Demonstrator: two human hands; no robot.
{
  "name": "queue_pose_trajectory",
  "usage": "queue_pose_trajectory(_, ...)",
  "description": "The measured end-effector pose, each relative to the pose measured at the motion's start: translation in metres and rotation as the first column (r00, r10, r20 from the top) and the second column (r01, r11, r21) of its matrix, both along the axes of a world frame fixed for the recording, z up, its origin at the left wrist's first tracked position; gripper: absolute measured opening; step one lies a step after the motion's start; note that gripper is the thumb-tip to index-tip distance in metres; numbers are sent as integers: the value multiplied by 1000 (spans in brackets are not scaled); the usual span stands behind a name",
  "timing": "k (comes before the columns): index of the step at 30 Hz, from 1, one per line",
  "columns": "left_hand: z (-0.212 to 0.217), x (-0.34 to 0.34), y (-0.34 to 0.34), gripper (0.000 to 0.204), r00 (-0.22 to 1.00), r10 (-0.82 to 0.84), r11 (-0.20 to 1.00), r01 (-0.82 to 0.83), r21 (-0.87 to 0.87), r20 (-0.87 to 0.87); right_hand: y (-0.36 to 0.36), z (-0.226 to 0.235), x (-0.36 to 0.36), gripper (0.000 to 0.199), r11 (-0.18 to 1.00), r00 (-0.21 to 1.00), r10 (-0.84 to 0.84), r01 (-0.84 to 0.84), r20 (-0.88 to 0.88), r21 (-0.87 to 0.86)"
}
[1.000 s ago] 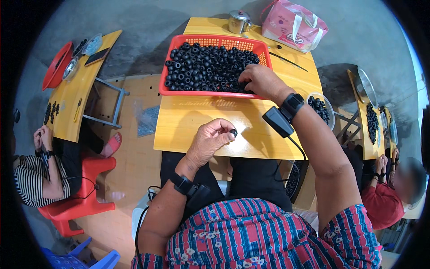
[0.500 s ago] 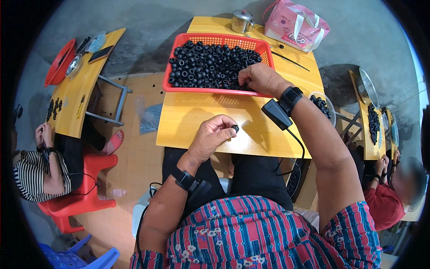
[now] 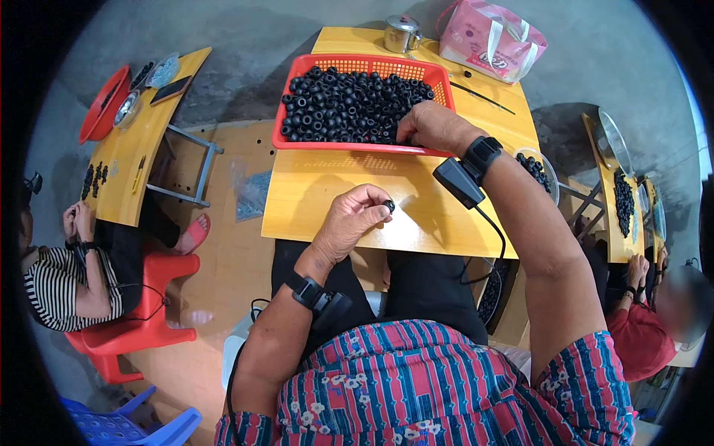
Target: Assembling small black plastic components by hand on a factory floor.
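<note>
A red plastic basket (image 3: pixel 279 123) sits on the yellow table (image 3: pixel 312 215), filled with small black ring-like parts (image 3: pixel 349 97) that have round holes. My left hand (image 3: pixel 349 219) is over the near part of the table, its thumb and fingers pinched on one black ring-like part (image 3: pixel 388 206). My right hand (image 3: pixel 437 128) reaches into the basket's near right corner. Its fingers curl down among the parts, and the tips are hidden, so what they hold cannot be made out.
Beside my right forearm is a clear tub (image 3: pixel 549 169) of black parts. A metal cup (image 3: pixel 402 34), a pink bag (image 3: pixel 492 41) and a thin black rod (image 3: pixel 482 97) lie at the back. People work at tables on the left (image 3: pixel 137 178) and right (image 3: pixel 617 230).
Both hands stay nearly in place: the left still pinches its part, the right still reaches into the basket. The whole view has shifted slightly.
</note>
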State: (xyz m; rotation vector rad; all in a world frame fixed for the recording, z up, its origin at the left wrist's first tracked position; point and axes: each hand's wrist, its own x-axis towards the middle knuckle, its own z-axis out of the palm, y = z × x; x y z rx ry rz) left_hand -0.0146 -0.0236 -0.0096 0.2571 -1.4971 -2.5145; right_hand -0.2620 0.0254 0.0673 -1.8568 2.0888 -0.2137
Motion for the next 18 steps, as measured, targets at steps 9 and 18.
queue_pose_trajectory(9, 0, -1, 0, 12, 1000, 2, 1000, -2, 22, -15, 11, 2, -1, 20, 986, 989, -79, 96, 121, -137)
queue_pose_trajectory(18, -4, 2, 2, 14, 997, 19, 999, -17, 41, -68, 65, 25, 58, 15, 834, 548, -246, 540, 799, -114)
